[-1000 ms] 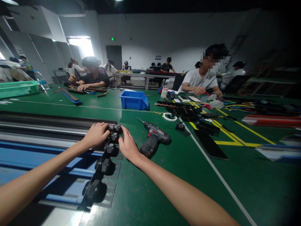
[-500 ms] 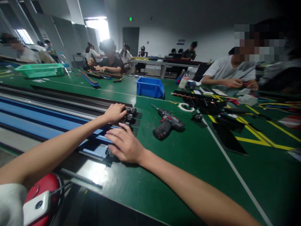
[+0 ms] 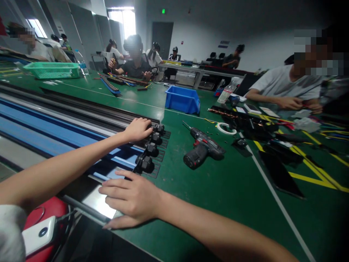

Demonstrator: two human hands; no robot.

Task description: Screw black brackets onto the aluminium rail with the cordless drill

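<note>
Long metal profiles (image 3: 60, 127), some dark and some blue, lie side by side across the left of the table. Black end pieces with cable glands (image 3: 144, 163) cap their near right ends. My left hand (image 3: 137, 129) rests on the far profiles by these caps, its fingers extended and its fingertips at a gland. Closer to me, my right hand (image 3: 132, 198) lies palm down at the table edge, just below the nearest cap, fingers spread and holding nothing. To the right of the caps, a cordless drill (image 3: 203, 147) lies on its side.
Beyond the drill stand a blue bin (image 3: 182, 100) and a roll of white tape (image 3: 226, 128). A black panel (image 3: 282, 174), wires and parts cover the right side. A green basket (image 3: 56, 71) sits far left. Co-workers sit around the green table (image 3: 174, 196).
My right hand has moved off the nearest cap towards me, down to the table edge, uncovering the glands. My left hand stays on the far profiles. The view has shifted slightly.
</note>
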